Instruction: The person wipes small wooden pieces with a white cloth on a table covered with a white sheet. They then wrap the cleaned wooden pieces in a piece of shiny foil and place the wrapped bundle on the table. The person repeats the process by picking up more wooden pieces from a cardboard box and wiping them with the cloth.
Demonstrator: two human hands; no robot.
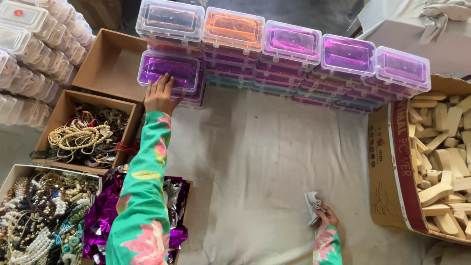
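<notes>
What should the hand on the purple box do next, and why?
Probably let go and draw back. The left hand lies flat on the lid of the purple clear box, which already sits on top of its short stack beside the taller rows of boxes, so it looks placed. The right hand only holds a small crumpled white cloth on the sheet.

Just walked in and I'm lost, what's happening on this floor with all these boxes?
A person in a floral green sleeve rests the left hand on a clear plastic box with purple lining, lowest in a row of stacked boxes. The right hand pinches a small white cloth on the sheet. Cartons of bead necklaces and wooden pieces sit alongside.
</notes>
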